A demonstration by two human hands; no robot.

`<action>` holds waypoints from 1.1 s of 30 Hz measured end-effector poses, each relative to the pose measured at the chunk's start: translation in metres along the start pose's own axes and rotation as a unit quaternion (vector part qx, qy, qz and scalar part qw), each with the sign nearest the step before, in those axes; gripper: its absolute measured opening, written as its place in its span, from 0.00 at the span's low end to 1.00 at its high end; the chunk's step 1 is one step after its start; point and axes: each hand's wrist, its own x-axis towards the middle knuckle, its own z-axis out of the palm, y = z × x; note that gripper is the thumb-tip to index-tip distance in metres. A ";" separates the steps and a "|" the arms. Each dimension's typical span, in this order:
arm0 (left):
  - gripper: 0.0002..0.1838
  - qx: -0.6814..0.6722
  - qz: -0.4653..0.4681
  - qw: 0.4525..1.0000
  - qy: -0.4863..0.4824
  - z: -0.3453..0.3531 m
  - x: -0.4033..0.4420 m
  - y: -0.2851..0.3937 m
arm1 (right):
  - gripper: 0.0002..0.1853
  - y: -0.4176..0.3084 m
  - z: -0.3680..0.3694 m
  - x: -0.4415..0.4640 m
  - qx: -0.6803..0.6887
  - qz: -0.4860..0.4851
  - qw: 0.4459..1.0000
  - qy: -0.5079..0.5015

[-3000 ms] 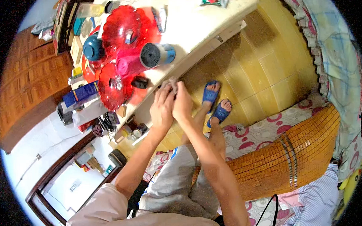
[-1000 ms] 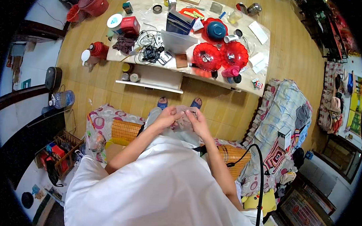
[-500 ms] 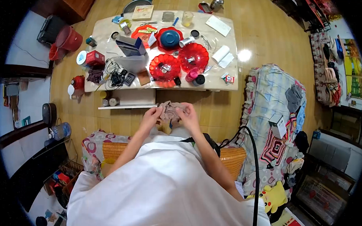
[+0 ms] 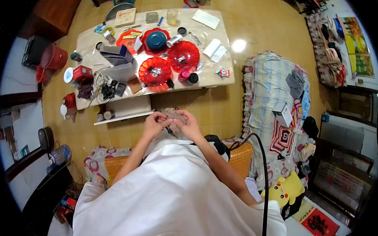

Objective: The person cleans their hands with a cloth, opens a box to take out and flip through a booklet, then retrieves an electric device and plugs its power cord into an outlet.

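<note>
Closer together than before, my left hand (image 4: 155,123) and right hand (image 4: 188,125) pinch the crumpled cloth (image 4: 175,114) between them, near the open drawer (image 4: 129,109) under the tabletop (image 4: 215,80).

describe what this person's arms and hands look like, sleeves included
The left hand and right hand are ungloved, with no watch or bracelet visible. Both forearms are bare below the loose, short sleeves of a plain white top. A black cable curves past the right arm.

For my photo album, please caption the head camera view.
Two hands, left and right, hold a crumpled cloth before a cluttered table.
</note>
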 end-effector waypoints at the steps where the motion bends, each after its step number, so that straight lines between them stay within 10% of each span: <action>1: 0.23 -0.034 -0.040 0.998 0.017 0.003 0.007 0.002 | 0.23 -0.003 -0.005 0.001 -0.008 -0.002 1.000 0.019; 16: 0.06 -0.135 -0.009 0.991 -0.016 0.082 0.088 0.030 | 0.30 -0.011 -0.102 0.049 -0.263 -0.069 0.962 0.035; 26: 0.23 0.047 -0.029 0.998 0.016 0.199 0.184 0.052 | 0.31 -0.021 -0.271 0.158 -0.378 0.065 0.923 -0.010; 33: 0.23 -0.058 -0.112 0.984 0.128 0.186 0.225 0.010 | 0.25 -0.005 -0.286 0.222 -0.506 0.118 0.855 0.012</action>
